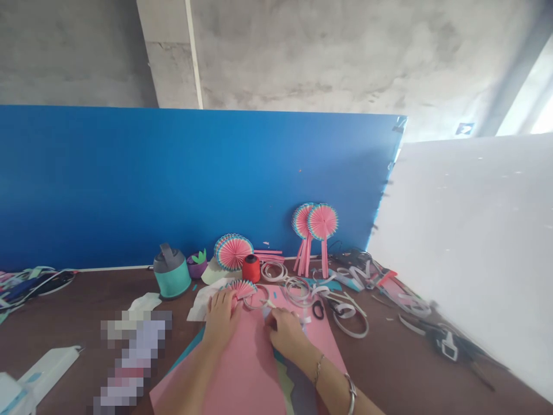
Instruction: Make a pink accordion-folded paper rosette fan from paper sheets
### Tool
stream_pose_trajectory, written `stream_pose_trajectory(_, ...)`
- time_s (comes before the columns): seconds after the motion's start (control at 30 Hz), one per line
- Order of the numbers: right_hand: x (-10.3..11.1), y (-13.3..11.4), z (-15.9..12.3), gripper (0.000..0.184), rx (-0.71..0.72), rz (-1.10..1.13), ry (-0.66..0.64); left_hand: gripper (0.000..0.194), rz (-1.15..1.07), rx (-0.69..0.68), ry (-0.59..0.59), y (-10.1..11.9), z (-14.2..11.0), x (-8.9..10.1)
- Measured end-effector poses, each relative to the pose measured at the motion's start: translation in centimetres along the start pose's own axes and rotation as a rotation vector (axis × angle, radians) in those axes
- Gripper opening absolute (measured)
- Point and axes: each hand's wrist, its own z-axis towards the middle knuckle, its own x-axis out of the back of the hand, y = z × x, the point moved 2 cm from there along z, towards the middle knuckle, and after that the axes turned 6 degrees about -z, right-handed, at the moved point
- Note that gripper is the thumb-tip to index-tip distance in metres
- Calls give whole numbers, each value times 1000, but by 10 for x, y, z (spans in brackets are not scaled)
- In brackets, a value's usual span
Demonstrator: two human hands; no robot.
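Note:
My left hand [221, 318] is closed on the near left end of a half-round pleated paper fan [242, 287], pink with a blue-and-white edge. To its right, my right hand [285, 333] is curled with its fingertips together. A small whitish tip [268, 304] shows just beyond those fingers; what the hand grips is mostly hidden by it. Under both hands lie pink paper sheets [246, 369]. Rolled white strips [298, 289] and dark scissor handles [318, 310] lie right of the fan.
Finished round pleated fans with pink sticks [323, 222] lean on the blue partition [194, 173]. Another round fan [234, 252] stands behind a red thread spool [251, 268]. A teal-and-grey container [171, 275] and purple pot [197, 267] are at left. Strip scraps [352, 323] and cables clutter the right.

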Motion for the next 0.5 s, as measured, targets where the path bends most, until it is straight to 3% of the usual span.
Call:
stream_pose_trajectory(0.1, 2, 7, 5, 14, -2, 74, 61, 25, -231, 111, 65, -2, 7, 7)
stream_pose_trajectory(0.33, 22, 36, 17, 9, -38, 358, 412, 40, -422, 353, 195, -4, 17, 26)
stream_pose_trajectory(0.4, 27, 43, 19, 10, -50, 477, 427, 44, -475, 408, 188, -3, 20, 30)
stream_pose_trajectory(0.5, 29, 52, 23, 14, -80, 643, 330, 46, -494, 445, 127, 2, 28, 37)
